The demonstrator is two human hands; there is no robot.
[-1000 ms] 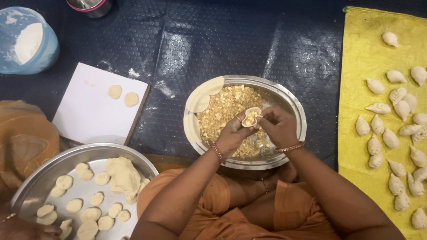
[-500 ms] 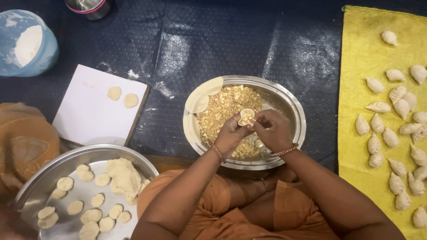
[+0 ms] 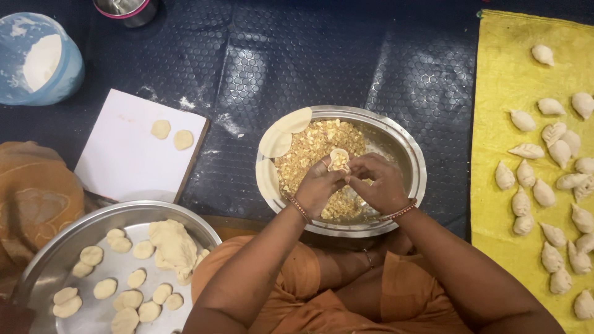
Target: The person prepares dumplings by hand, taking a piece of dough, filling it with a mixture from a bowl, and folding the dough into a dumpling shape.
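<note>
left hand point(image 3: 317, 185): curled under and around the small round filled dough disc point(image 3: 338, 159), fingers closed on its left edge, cupping it from below

right hand point(image 3: 378, 184): fingertips pinched on the right edge of the same disc, closed tight, nothing else in the grip

dough disc: held between both hands right over the round steel bowl of crumbly yellow filling point(image 3: 405, 145), a bit above the filling, open face up with filling showing in the middle

key relation: sits up and forward of both sets of fingers, right at the fingertips, roughly level between the two hands; too round to call a long axis; left hand looks a touch nearer, more underneath it

bowl rim: three flat rolled dough rounds point(image 3: 283, 133) draped on the left side

off right: yellow cloth point(image 3: 495, 80) with rows of shaped pale dumplings point(image 3: 544, 192), well apart from the hands

off left: wide steel tray point(image 3: 43, 260) with small dough pucks and a lump of dough point(image 3: 173, 244), white board point(image 3: 124, 154) with two more pucks
</note>
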